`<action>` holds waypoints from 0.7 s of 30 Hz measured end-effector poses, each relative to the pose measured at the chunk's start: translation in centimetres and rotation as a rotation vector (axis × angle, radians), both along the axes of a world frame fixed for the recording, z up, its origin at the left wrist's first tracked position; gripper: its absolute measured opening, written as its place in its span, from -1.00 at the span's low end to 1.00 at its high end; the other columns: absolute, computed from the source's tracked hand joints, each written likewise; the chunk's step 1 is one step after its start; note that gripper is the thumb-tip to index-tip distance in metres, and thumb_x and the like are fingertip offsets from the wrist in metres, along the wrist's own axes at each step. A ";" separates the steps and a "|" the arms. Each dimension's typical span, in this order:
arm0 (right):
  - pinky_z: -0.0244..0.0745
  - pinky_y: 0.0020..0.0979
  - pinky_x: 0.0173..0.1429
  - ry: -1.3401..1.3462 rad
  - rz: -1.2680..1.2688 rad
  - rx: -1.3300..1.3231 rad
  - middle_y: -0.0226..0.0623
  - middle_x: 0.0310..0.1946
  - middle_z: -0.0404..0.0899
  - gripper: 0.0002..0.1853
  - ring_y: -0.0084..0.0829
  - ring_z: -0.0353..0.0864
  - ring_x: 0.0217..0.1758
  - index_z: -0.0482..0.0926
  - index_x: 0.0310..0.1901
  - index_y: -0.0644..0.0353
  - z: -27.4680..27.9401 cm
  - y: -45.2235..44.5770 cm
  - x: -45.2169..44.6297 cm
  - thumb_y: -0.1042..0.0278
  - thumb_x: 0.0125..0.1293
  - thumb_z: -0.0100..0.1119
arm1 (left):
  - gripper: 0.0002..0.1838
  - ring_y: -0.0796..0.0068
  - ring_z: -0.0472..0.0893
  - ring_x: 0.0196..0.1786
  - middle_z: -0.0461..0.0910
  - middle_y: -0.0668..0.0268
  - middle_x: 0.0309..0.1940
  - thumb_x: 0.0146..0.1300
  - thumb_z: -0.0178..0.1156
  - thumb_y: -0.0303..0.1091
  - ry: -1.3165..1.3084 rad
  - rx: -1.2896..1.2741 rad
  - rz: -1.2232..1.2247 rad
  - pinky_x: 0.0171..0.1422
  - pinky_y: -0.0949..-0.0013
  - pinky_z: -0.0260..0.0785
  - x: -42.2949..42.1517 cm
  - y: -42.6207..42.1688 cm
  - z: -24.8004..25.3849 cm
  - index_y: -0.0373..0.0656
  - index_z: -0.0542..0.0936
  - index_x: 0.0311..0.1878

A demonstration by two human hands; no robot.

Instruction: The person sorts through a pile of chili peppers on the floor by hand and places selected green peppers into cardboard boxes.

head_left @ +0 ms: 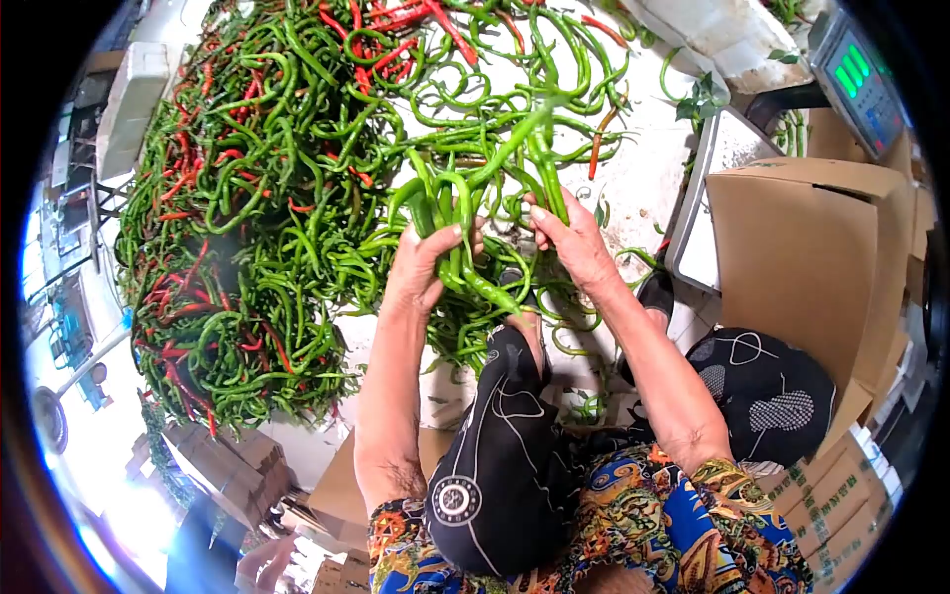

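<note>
My left hand (424, 259) is wrapped round a bunch of long green chili peppers (457, 213), their tips sticking out above and below the fist. Beside it, my right hand (576, 241) grips a few more green chili peppers (544, 158) that point upward. The two hands are a short way apart over loose green peppers on the white floor. To the left rises a big pile of green and red chili peppers (287, 178). Some red chili peppers (450, 32) lie among green ones at the far side.
An open cardboard box (792, 257) stands at the right, next to a weighing scale with a lit green display (853, 69) and a metal platform (701, 238). A white foam box (703, 35) is at the back. Flattened cartons (237, 470) lie at lower left.
</note>
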State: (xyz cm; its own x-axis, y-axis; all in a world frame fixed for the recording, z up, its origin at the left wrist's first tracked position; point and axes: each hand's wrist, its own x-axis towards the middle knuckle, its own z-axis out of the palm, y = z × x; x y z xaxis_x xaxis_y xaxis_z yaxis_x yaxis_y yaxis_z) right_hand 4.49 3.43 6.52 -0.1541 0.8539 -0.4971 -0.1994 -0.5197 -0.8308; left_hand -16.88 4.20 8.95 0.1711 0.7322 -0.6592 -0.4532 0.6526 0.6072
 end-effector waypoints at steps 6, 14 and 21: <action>0.31 -0.18 0.29 -0.522 0.182 0.538 0.04 0.05 0.36 -0.46 0.02 0.41 0.15 0.28 0.27 0.28 5.0 -1.7 -2.1 0.51 0.23 0.06 | -0.40 0.35 0.60 -0.01 0.61 0.25 -0.05 0.01 0.38 -0.53 -0.093 0.076 -0.038 0.14 0.29 0.48 3.8 -0.9 5.0 -0.24 0.44 0.18; 0.20 -0.13 0.39 -0.750 0.273 0.802 0.08 0.35 0.18 -0.23 0.07 0.28 0.30 0.14 0.38 0.35 14.5 -5.2 0.1 0.41 0.15 0.25 | -0.47 0.40 0.61 -0.06 0.62 0.27 -0.09 -0.01 0.36 -0.51 -0.072 0.145 0.007 0.14 0.35 0.47 5.5 -1.8 9.1 -0.23 0.51 0.11; 0.42 -0.48 0.12 -0.067 -0.144 0.280 -0.31 0.02 0.58 -0.66 -0.54 0.53 0.06 0.49 0.15 0.29 18.8 -7.1 6.1 0.31 0.43 0.08 | -0.59 0.45 0.53 -0.26 0.53 0.22 -0.24 0.11 0.31 -0.35 -0.530 0.244 0.043 -0.07 0.30 0.45 4.8 0.0 11.6 -0.36 0.49 -0.01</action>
